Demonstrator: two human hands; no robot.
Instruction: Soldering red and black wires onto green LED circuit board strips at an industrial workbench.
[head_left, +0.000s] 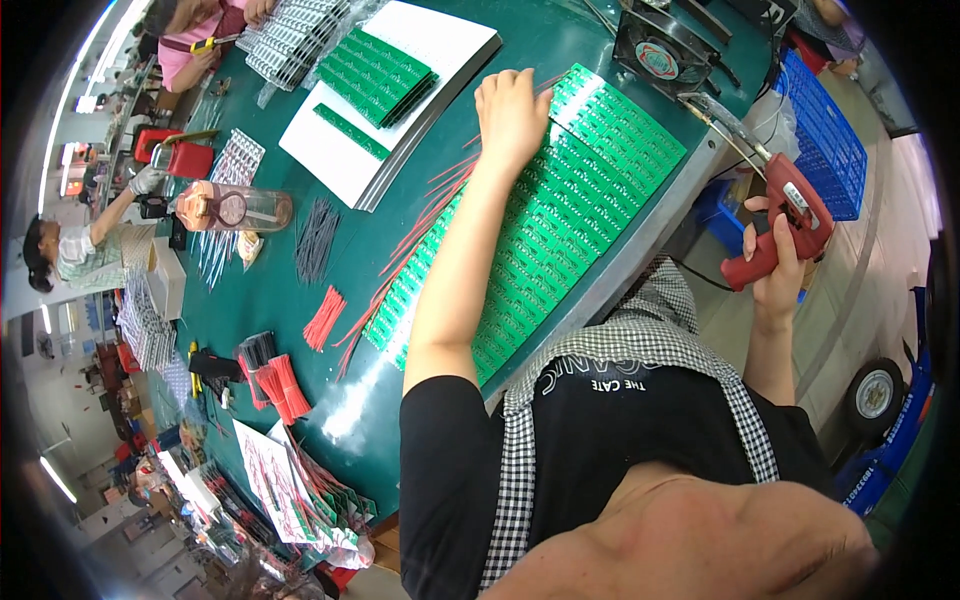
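Note:
My left hand (510, 115) lies flat, fingers spread, on the far end of a long panel of green circuit boards (570, 210) that stretches across the green table (290, 290). Thin red wires (430, 215) run along the panel's left side. My right hand (778, 272) is off the table's right edge and grips a red glue gun (790, 215) by its handle, nozzle pointing up and left toward the table. A thin stick or cable runs from the gun up to the panel's far corner.
A small black fan (660, 50) stands beyond the panel. A stack of green boards (375, 72) rests on white sheets. Bundles of red wires (322, 318) and black wires (315, 238), a clear bottle (240, 210), a blue crate (825, 140). Other people work at far left.

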